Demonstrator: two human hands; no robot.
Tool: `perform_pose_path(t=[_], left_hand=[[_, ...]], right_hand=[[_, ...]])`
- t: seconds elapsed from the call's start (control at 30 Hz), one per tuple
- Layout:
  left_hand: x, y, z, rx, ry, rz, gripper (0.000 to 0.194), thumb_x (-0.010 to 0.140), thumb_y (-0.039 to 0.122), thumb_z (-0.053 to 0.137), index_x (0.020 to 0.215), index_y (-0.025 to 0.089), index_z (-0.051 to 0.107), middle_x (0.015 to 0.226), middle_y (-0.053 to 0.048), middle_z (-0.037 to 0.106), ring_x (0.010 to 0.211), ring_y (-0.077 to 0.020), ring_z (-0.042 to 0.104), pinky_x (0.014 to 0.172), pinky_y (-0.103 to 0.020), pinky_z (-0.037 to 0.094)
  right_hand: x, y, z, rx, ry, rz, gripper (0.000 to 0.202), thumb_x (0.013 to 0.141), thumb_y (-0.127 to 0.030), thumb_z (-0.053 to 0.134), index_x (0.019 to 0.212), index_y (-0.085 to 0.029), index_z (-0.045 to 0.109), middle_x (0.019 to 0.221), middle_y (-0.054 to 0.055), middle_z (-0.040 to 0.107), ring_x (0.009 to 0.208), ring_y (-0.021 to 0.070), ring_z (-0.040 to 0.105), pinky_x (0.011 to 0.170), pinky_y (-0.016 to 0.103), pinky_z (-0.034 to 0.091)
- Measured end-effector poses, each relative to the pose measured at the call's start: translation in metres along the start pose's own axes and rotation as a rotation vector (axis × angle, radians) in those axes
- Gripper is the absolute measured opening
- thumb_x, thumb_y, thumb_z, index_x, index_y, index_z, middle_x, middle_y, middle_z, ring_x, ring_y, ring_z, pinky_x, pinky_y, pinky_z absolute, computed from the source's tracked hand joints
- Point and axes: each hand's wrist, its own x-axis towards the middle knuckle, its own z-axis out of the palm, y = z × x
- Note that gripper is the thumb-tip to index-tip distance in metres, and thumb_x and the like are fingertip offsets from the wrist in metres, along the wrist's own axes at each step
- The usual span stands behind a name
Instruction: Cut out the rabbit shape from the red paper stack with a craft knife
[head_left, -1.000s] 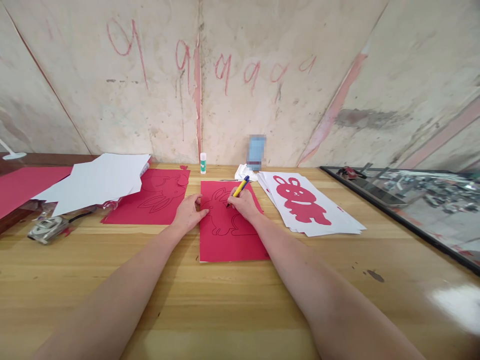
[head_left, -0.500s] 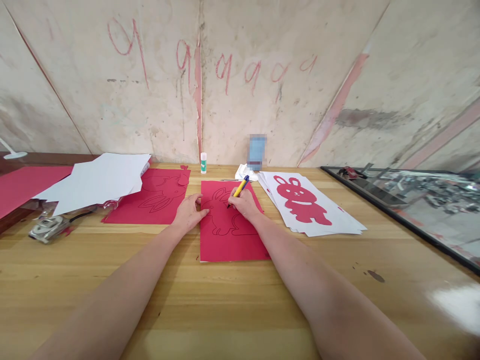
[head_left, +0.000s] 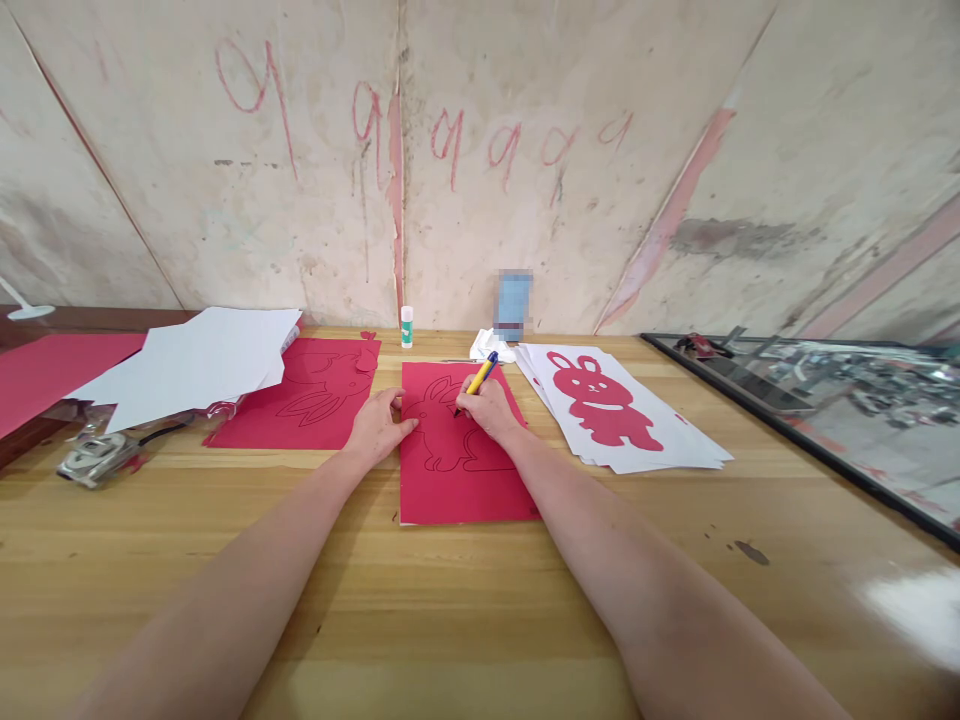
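A sheet of red paper (head_left: 457, 498) lies in front of me with a rabbit outline drawn in dark lines. In my right hand (head_left: 489, 408) is a yellow pen (head_left: 482, 373) with a blue end, tilted, its tip on the paper near the rabbit's back. My left hand (head_left: 379, 430) rests at the sheet's left edge, thumb on the paper and fingers apart. Left of that hand lies another red sheet (head_left: 255, 425) with a rabbit outline turned sideways.
White sheets (head_left: 202, 350) are piled at the left, beside a tape measure (head_left: 97, 457). A glue stick (head_left: 407, 328) stands near the wall. At the right lie white papers (head_left: 675, 440) bearing a red rabbit cutout (head_left: 604, 395). A black-framed panel (head_left: 847, 470) edges the table's right side.
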Motion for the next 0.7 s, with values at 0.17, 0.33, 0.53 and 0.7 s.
perform_pose_path(t=[0.17, 0.33, 0.53, 0.7], left_hand=[[0.0007, -0.0010, 0.0005, -0.001, 0.004, 0.007, 0.049, 0.070, 0.027, 0.073, 0.116, 0.018, 0.059, 0.098, -0.005, 0.064, 0.085, -0.0192, 0.060, 0.078, -0.030, 0.050], [0.0008, -0.0016, 0.0011, -0.005, 0.001, 0.007, 0.050, 0.070, 0.027, 0.073, 0.117, 0.016, 0.059, 0.098, -0.006, 0.064, 0.085, -0.0194, 0.059, 0.078, -0.031, 0.050], [0.0015, -0.0031, 0.0027, -0.010, 0.008, 0.013, 0.049, 0.070, 0.027, 0.073, 0.117, 0.017, 0.059, 0.098, -0.006, 0.064, 0.085, -0.0194, 0.059, 0.079, -0.031, 0.050], [0.0019, -0.0036, 0.0035, -0.012, 0.011, 0.012, 0.049, 0.070, 0.026, 0.073, 0.117, 0.018, 0.059, 0.097, -0.005, 0.064, 0.086, -0.0196, 0.059, 0.079, -0.031, 0.050]], right_hand=[[-0.0003, -0.0010, 0.0001, -0.008, 0.003, 0.014, 0.006, 0.057, -0.024, 0.053, 0.054, -0.020, 0.049, 0.047, -0.003, 0.049, 0.053, 0.0144, 0.049, 0.053, 0.026, 0.036], [-0.0004, -0.0003, 0.0002, -0.003, 0.010, 0.009, 0.006, 0.057, -0.024, 0.052, 0.055, -0.020, 0.048, 0.047, -0.003, 0.049, 0.053, 0.0142, 0.048, 0.054, 0.026, 0.037], [0.0005, 0.0008, 0.0002, -0.015, 0.002, 0.012, 0.006, 0.058, -0.023, 0.053, 0.054, -0.020, 0.049, 0.046, -0.003, 0.049, 0.053, 0.0142, 0.049, 0.053, 0.025, 0.036], [0.0021, 0.0036, 0.0006, -0.013, -0.001, -0.002, 0.007, 0.058, -0.023, 0.052, 0.054, -0.020, 0.048, 0.046, -0.003, 0.049, 0.052, 0.0138, 0.047, 0.052, 0.025, 0.036]])
